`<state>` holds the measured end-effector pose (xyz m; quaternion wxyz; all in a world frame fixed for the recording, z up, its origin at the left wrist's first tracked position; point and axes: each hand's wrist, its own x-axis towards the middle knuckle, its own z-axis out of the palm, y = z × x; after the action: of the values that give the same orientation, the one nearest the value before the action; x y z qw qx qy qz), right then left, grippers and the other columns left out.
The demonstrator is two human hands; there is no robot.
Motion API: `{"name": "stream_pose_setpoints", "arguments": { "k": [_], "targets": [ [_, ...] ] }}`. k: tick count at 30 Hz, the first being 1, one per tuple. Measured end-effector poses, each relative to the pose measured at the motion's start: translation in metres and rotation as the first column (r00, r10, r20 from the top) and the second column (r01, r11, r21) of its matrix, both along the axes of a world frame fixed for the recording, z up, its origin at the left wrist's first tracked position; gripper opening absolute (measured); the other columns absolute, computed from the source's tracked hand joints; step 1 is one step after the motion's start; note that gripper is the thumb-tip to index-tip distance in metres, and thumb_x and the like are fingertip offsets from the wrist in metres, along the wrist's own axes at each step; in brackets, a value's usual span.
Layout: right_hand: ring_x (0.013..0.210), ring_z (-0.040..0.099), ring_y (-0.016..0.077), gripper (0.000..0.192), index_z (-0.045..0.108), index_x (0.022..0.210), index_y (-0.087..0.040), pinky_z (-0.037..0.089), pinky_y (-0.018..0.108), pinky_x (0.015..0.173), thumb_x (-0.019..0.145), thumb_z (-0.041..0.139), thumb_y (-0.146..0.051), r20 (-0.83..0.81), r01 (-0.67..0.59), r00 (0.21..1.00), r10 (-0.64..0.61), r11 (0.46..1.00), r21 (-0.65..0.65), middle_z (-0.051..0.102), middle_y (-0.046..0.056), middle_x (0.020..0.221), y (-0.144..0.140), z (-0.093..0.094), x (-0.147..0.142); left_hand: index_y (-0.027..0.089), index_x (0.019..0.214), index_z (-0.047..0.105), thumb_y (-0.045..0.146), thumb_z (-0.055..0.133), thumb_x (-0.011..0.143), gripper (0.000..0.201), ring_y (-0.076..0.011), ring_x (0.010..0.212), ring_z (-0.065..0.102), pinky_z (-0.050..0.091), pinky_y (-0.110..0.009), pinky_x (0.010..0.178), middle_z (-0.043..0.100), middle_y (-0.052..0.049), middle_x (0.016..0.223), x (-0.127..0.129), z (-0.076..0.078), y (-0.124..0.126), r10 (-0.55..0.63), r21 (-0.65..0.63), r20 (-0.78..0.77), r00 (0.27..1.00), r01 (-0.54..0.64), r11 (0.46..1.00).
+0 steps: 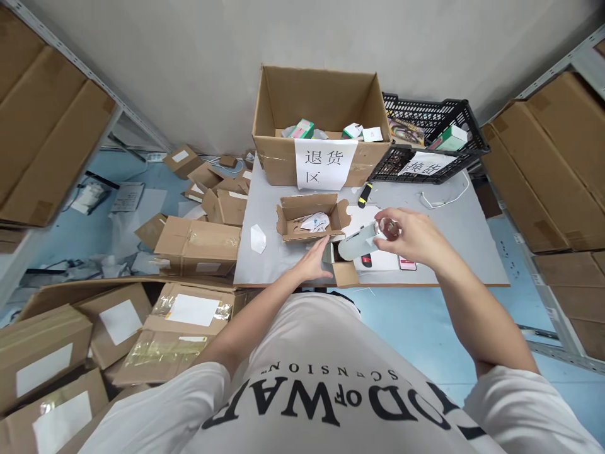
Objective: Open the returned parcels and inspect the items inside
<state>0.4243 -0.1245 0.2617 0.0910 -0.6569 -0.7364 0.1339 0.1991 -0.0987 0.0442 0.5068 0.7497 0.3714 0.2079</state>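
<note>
We've got both bare arms reaching forward from short white sleeves. Our left hand is low and flat, palm down, fingers together and pointing ahead, wrist straight. Our right hand sits higher and out to the right, elbow bent, wrist cocked inward, fingers curled and pinched closed around something at the fingertips, thumb tucked under.

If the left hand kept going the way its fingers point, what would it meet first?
Probably the small open cardboard box right ahead of the left hand; the fingertips look almost at its front wall, though depth is unclear.
</note>
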Motion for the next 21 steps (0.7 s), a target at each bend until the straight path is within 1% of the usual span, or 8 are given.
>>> {"name": "stream_pose_setpoints", "arguments": {
  "k": [3,5,9,12,14,16,21],
  "targets": [
    [0.068,0.058,0.0169,0.031,0.063,0.096,-0.023,0.037,0.027,0.062,0.067,0.066,-0.033,0.028,0.019,0.999,-0.018,0.999,-0.026,0.064,0.000,0.076,0.000,-0.011,-0.006,0.018,0.146,0.023,0.026,0.086,0.045,0.119,-0.0368,0.137,0.028,0.028,-0.052,0.110,0.029,-0.019,0.149,0.006,-0.010,0.005,-0.016,0.016,0.013,1.000,0.016,1.000],
    [0.069,0.058,0.0175,0.029,0.063,0.095,-0.023,0.036,0.027,0.062,0.067,0.066,-0.033,0.036,0.031,0.999,-0.030,0.999,-0.038,0.064,0.001,0.076,0.000,-0.015,-0.010,0.017,0.146,0.023,0.023,0.084,0.048,0.115,-0.0371,0.136,0.031,0.030,-0.052,0.109,0.031,-0.019,0.147,0.012,-0.013,0.007,-0.014,0.036,0.026,1.000,0.013,0.999],
    [0.071,0.057,0.0182,0.029,0.062,0.096,-0.024,0.034,0.027,0.062,0.068,0.065,-0.032,0.041,0.045,0.998,-0.043,0.998,-0.053,0.063,0.001,0.076,0.000,-0.019,-0.017,0.019,0.144,0.025,0.017,0.075,0.057,0.100,-0.0341,0.132,0.037,0.034,-0.049,0.106,0.037,-0.016,0.144,0.021,-0.013,0.008,-0.031,0.097,0.010,0.999,0.030,0.995],
    [0.071,0.057,0.0184,0.030,0.061,0.097,-0.024,0.033,0.027,0.062,0.069,0.064,-0.032,0.064,0.056,0.997,-0.052,0.997,-0.060,0.063,0.002,0.078,-0.001,-0.021,-0.022,0.020,0.139,0.034,0.013,0.071,0.059,0.088,-0.0314,0.127,0.044,0.037,-0.046,0.104,0.045,-0.013,0.137,0.024,-0.011,0.007,-0.038,0.119,0.030,0.999,0.035,0.992],
    [0.070,0.056,0.0185,0.029,0.061,0.097,-0.023,0.032,0.027,0.061,0.070,0.063,-0.032,0.090,0.070,0.994,-0.065,0.996,-0.054,0.063,0.003,0.080,-0.003,-0.022,-0.026,0.021,0.134,0.040,0.011,0.070,0.058,0.082,-0.0307,0.123,0.047,0.039,-0.045,0.103,0.049,-0.011,0.131,0.026,-0.011,0.005,-0.011,0.125,0.054,0.998,0.004,0.992],
    [0.071,0.056,0.0192,0.028,0.060,0.098,-0.023,0.031,0.026,0.060,0.071,0.063,-0.032,0.120,0.080,0.990,-0.074,0.996,-0.044,0.062,0.004,0.080,-0.004,-0.024,-0.031,0.020,0.129,0.044,0.011,0.070,0.058,0.077,-0.0306,0.120,0.049,0.040,-0.044,0.101,0.051,-0.011,0.126,0.027,-0.013,0.003,0.040,0.128,0.054,0.998,-0.047,0.991],
    [0.071,0.056,0.0206,0.027,0.059,0.097,-0.022,0.029,0.027,0.057,0.077,0.060,-0.039,0.217,0.090,0.973,-0.075,0.994,-0.062,0.060,0.007,0.083,-0.007,-0.034,-0.046,0.018,0.125,0.046,0.015,0.073,0.058,0.073,-0.0292,0.114,0.052,0.042,-0.043,0.097,0.053,-0.011,0.121,0.032,-0.019,-0.003,0.159,0.136,0.030,0.987,-0.161,0.978]
  ]
}}
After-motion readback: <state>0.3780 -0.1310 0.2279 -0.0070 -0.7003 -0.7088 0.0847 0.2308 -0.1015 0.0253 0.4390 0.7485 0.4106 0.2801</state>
